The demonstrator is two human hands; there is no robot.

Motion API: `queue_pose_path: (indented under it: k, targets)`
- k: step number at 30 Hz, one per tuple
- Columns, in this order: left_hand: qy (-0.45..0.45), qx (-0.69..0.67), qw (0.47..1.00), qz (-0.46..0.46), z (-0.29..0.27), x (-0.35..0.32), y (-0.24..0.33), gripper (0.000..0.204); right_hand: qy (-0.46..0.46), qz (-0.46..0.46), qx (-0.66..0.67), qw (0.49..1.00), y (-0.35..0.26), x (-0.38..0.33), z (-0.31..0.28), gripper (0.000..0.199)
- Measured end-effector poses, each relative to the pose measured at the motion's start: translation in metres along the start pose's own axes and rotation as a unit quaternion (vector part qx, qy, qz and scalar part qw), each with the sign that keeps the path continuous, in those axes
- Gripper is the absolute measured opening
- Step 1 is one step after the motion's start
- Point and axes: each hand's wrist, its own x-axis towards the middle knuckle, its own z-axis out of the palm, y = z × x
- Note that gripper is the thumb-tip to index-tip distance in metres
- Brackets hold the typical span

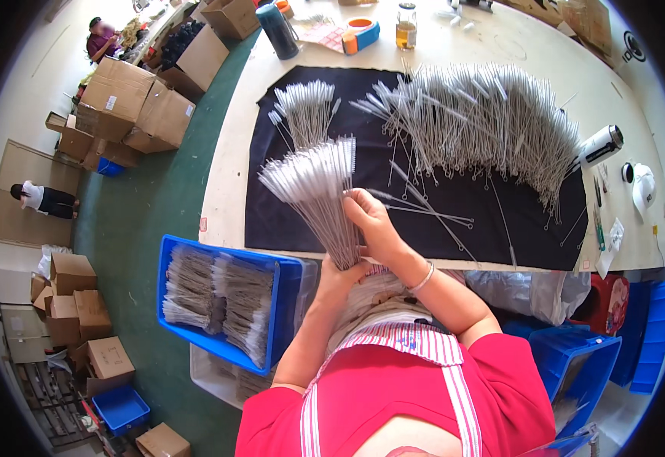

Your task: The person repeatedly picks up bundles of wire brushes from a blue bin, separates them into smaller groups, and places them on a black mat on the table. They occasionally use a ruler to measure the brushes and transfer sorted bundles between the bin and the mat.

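My left hand (340, 282) is closed around the lower wire ends of a thick bundle of straw brushes (313, 186), white bristles fanned upward. Against the bundle's right side my right hand (370, 221) is closed, thumb and fingers at the wire stems. Whether it grips the whole bundle or single brushes cannot be made out. Just beyond, a smaller group of brushes (306, 107) lies on the black cloth (287, 228). A large heap of the same brushes (484, 114), with looped wire ends, spreads over the cloth's right half. Several loose brushes (427, 209) lie between heap and bundle.
A blue bin (218, 247) full of brushes stands left of my lap. On the table (226, 175) are a dark bottle (277, 32), a tape dispenser (360, 36), a glass jar (406, 27) and a white-black cylinder (600, 145). Cartons (115, 95) and two people are at left.
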Motion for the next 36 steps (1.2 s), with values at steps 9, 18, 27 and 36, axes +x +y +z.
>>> queue_pose_path:
  k: [9, 18, 27, 36]
  targets:
    - [0.024, -0.085, 0.995, -0.043, -0.010, -0.006, 0.009, 0.026, -0.011, 0.028, 0.156, 0.987, 0.018, 0.012, -0.002, 0.019]
    - [0.052, -0.045, 0.998, -0.014, -0.013, 0.000, 0.001, 0.026, -0.045, 0.126, 0.209, 0.969, 0.011, 0.025, -0.013, 0.019]
    - [0.052, -0.097, 0.994, -0.002, -0.001, 0.000, 0.004, 0.052, -0.001, 0.089, 0.181, 0.979, 0.003, 0.025, -0.010, 0.013]
    - [0.058, -0.112, 0.992, 0.011, -0.003, 0.002, 0.000, 0.058, -0.018, 0.126, 0.212, 0.969, 0.003, 0.028, -0.021, 0.016]
